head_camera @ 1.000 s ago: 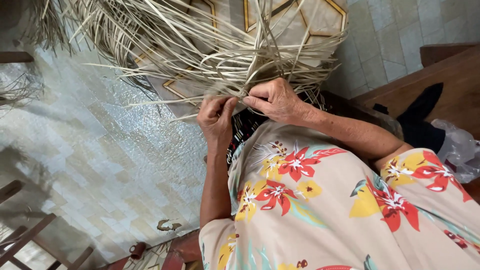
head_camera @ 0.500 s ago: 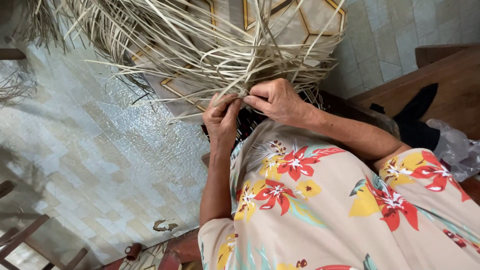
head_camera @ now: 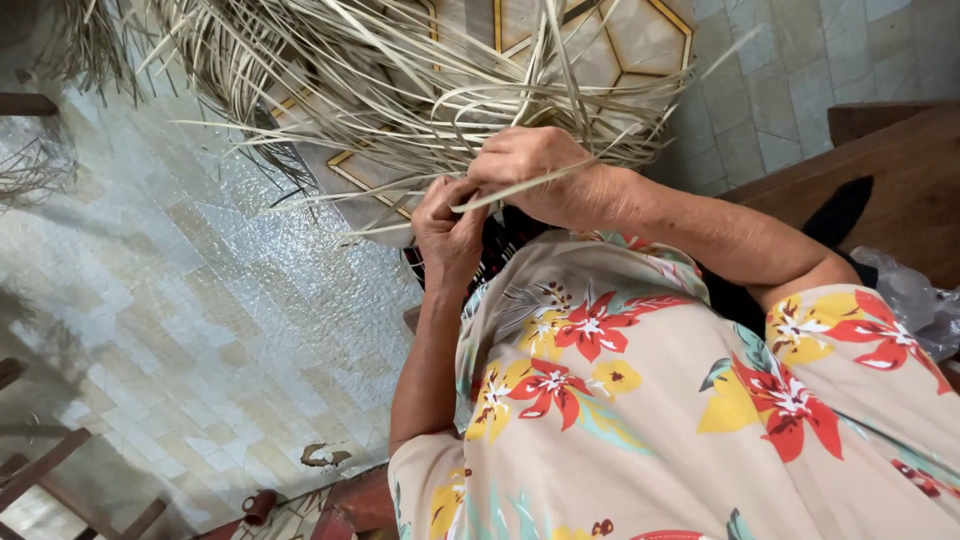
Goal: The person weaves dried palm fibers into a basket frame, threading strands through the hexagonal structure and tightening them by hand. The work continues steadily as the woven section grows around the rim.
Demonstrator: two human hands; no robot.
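A loose bundle of pale dried straw strips (head_camera: 400,70) fans out over the tiled floor at the top of the head view. My left hand (head_camera: 448,228) is closed, pinching strips at the bundle's lower edge. My right hand (head_camera: 540,175) sits just above and to the right of it, fingers curled over several strips, with one long strip (head_camera: 510,190) running across between both hands. Under the hands a dark woven piece (head_camera: 500,250) shows partly, mostly hidden. My flowered shirt (head_camera: 640,400) fills the lower right.
A patterned tile floor (head_camera: 200,300) spreads to the left. A brown wooden bench (head_camera: 880,170) stands at the right with a crumpled clear plastic bag (head_camera: 905,300) on it. Wooden furniture legs (head_camera: 50,470) reach in at the lower left, near a small rusty can (head_camera: 258,506).
My right hand has lifted slightly and drawn a strip across toward my left hand. My left hand has shifted a little right and closed tighter on the strips.
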